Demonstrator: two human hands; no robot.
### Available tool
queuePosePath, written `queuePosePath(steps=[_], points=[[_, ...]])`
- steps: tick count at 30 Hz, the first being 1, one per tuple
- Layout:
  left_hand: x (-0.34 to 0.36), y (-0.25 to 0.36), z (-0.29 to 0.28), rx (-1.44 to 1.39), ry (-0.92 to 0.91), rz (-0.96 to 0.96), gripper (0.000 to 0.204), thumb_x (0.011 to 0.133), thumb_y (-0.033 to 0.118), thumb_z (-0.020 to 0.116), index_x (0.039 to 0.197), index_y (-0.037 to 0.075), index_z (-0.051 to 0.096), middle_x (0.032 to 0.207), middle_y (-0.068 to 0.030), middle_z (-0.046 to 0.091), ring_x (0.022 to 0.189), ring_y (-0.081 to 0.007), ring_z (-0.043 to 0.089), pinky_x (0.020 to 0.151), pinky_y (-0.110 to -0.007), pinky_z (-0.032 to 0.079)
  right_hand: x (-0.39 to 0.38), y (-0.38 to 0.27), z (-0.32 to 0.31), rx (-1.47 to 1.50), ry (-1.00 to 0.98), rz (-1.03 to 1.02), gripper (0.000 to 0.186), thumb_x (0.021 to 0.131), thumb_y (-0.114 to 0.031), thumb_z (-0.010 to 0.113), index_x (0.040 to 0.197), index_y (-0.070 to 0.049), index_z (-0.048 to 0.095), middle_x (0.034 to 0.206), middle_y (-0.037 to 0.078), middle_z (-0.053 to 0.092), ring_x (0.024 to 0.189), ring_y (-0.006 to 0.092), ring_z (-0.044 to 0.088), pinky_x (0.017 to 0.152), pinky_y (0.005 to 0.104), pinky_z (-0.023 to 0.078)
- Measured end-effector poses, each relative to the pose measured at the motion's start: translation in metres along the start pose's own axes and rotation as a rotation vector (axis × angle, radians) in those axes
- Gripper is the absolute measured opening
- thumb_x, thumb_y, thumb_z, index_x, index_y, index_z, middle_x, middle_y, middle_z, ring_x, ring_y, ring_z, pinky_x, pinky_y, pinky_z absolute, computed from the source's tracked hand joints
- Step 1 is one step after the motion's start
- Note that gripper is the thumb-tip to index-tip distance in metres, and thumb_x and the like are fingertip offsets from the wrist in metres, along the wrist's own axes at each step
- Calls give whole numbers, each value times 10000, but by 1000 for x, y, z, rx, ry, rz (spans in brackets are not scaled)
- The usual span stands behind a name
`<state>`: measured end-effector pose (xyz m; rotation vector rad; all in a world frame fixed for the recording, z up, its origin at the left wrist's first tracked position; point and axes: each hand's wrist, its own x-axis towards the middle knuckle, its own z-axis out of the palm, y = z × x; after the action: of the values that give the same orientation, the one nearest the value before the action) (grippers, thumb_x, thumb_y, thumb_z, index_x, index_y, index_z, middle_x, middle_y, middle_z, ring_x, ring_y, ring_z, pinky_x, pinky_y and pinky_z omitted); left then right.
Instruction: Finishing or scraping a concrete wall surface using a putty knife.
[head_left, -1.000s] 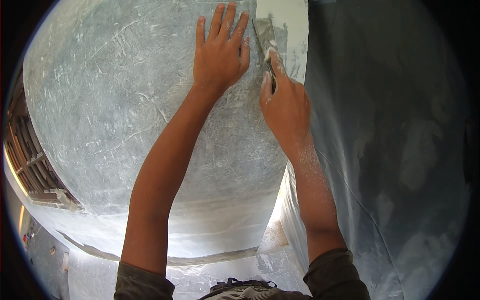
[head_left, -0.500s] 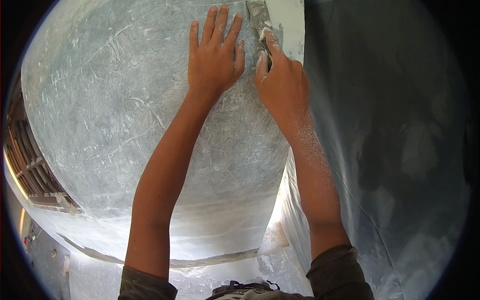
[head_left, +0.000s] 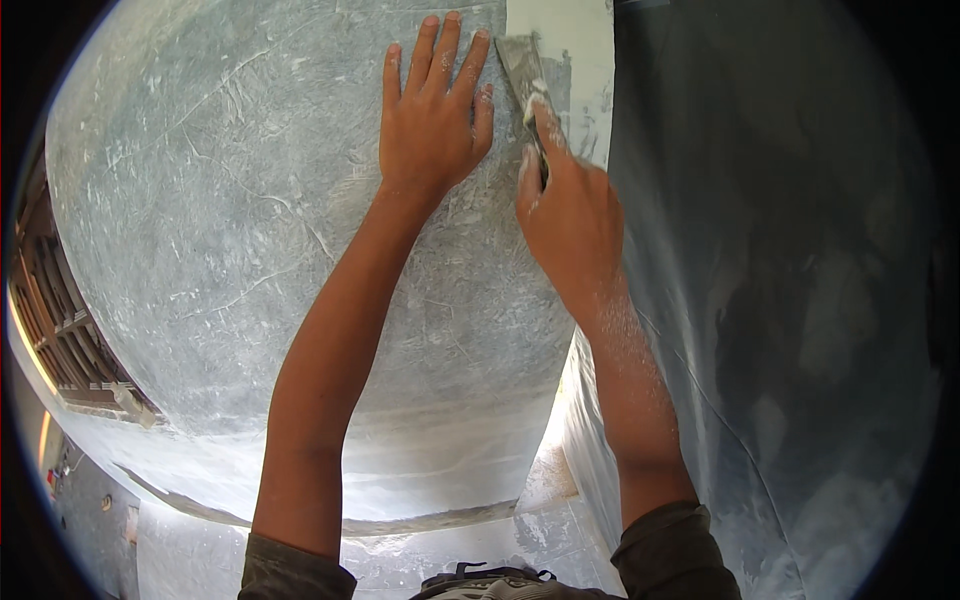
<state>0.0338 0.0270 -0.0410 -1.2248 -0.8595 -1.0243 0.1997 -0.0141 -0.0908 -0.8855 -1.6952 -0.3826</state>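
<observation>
My right hand [head_left: 574, 210] grips a putty knife [head_left: 521, 66], its index finger stretched along the tool and its thumb on the near side. The flat blade lies against the wall near its right edge, with a bit of pale paste by the fingertip. A band of cream-white filler [head_left: 560, 25] runs down that edge beyond and beside the blade. To the left, my left hand [head_left: 432, 125] rests flat on the grey, scratched wall [head_left: 250, 240], fingers spread and holding nothing. White dust coats my right fingers and forearm.
Dark plastic sheeting [head_left: 790, 250] hangs along the right side, close to my right arm. At the far left is a window opening with brown slats [head_left: 65, 320]. Grey floor [head_left: 90, 530] shows at the lower left.
The putty knife and my right hand have moved down along the wall's edge, toward me. More of the white filler shows above the blade. My left hand stays nearly in place.
</observation>
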Motion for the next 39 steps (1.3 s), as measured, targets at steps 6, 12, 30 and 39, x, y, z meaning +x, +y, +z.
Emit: queuePosePath(steps=[6,12,30,39], points=[[1,4,1,-13,3,0,519,933,251,542,1442,151,534,1567,-127,411,1486,-291,326,1194,-568,237,21,0,-5,58,15,5,485,972,-168,568,1451,-119,517,907,241,720,833,399,719,767,482,571],[-1,-1,0,-2,3,1,516,937,257,543,1443,158,534,1563,-127,417,1485,-294,328,1195,-567,232,-9,3,6,16,1,16,459,979,-173,558,1434,-119,537,877,243,715,846,406,718,773,482,571],[27,8,-6,-165,-167,-115,585,922,177,526,1473,-3,451,1598,-224,323,1514,-386,230,1209,-592,152,29,-6,-8,-6,17,16,477,987,-179,548,1459,-125,504,867,234,716,815,413,711,745,497,570],[25,12,-5,-131,-122,-85,588,917,170,522,1469,-21,448,1588,-225,342,1512,-376,244,1211,-580,164,20,5,-5,42,43,11,478,982,-177,557,1454,-120,514,874,232,718,815,416,709,742,488,571]])
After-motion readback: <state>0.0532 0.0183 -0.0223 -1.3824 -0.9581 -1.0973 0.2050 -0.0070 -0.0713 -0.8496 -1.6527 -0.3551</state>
